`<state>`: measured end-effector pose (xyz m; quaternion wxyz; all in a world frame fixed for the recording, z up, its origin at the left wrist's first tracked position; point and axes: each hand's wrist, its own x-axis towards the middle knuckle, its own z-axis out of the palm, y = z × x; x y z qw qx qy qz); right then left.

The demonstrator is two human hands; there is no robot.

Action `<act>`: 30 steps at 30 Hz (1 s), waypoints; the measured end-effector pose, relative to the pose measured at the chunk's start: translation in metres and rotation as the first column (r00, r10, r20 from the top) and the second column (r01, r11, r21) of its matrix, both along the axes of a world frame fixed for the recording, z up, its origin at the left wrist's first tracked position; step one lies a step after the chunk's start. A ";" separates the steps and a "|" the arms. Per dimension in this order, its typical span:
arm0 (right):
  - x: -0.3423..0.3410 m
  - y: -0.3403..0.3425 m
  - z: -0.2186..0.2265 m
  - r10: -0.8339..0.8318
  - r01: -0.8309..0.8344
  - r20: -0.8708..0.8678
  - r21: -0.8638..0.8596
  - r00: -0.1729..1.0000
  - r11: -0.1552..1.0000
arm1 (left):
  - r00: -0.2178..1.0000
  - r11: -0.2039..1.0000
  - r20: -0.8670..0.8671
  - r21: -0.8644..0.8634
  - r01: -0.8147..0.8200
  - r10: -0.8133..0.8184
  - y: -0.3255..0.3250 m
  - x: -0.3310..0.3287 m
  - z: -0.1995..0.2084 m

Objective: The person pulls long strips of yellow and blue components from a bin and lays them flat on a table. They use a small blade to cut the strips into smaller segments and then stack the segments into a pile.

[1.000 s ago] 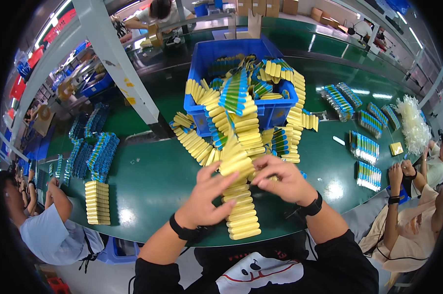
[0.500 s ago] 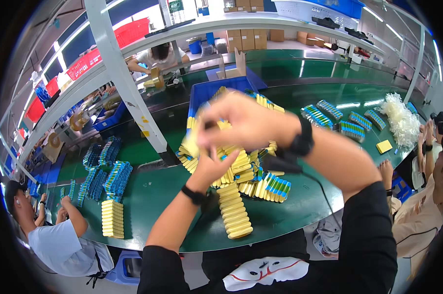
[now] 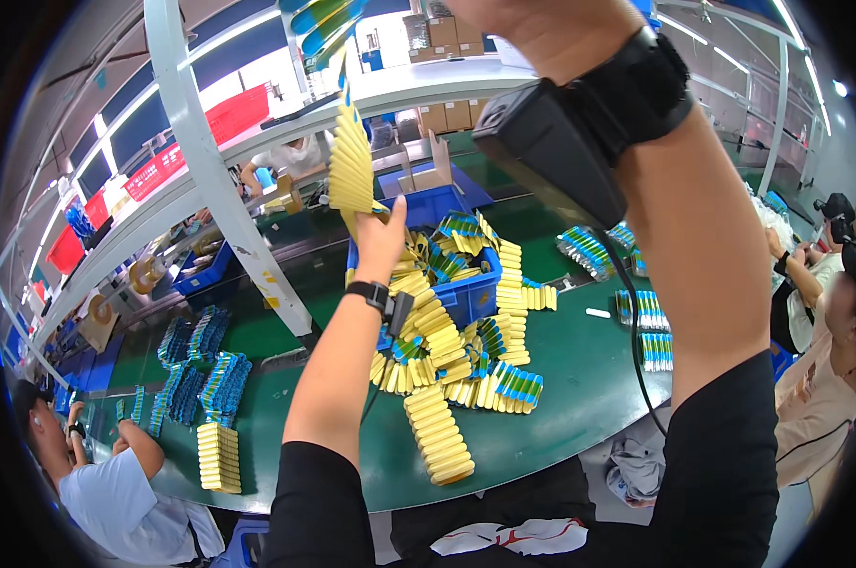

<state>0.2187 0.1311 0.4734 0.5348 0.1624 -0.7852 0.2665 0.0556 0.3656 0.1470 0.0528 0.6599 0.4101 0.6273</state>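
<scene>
Left hand (image 3: 381, 242) pinches a packet strip (image 3: 350, 170); right hand (image 3: 541, 28) is cut off by the frame, its grip untellable. Above and left of the blue bin (image 3: 470, 301), the strip now stretches upright since the right hand rose, seemingly lifted clear.

Black sleeves (image 3: 716, 454), black wristbands (image 3: 641, 90), apparently printed shirt (image 3: 527, 536)

Factory work floor
Workers (image 3: 115, 492) are ranged along a green bench (image 3: 570, 379); a blue bin (image 3: 470, 303) is heaped with strips (image 3: 461, 227); cartons (image 3: 434, 118) are stacked behind.

Wearer's two hands (image 3: 380, 244), one raised strip (image 3: 350, 172)
</scene>
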 end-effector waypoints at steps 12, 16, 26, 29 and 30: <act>0.154 0.025 -0.113 -0.633 0.706 -0.387 0.066 0.670 0.706 | 0.833 0.931 0.481 -0.088 0.355 -0.272 0.017 -0.029 0.110; 0.102 -0.023 -0.237 -0.077 -0.101 -0.366 -0.444 0.927 0.890 | 0.835 0.907 0.384 0.011 0.422 -0.393 0.031 -0.062 0.100; 0.034 -0.081 -0.384 0.152 0.055 0.151 -0.861 0.977 0.506 | 0.791 0.963 -0.604 -0.259 -0.079 -0.098 -0.026 -0.097 0.000; 0.034 -0.078 -0.395 0.145 0.074 0.204 -0.787 0.968 0.612 | 0.854 0.868 -0.410 -0.488 0.092 -0.321 -0.117 -0.059 0.003; 0.037 -0.078 -0.396 0.148 0.073 0.201 -0.795 0.968 0.602 | 0.838 0.799 -0.377 -0.591 0.111 -0.395 -0.155 -0.047 0.009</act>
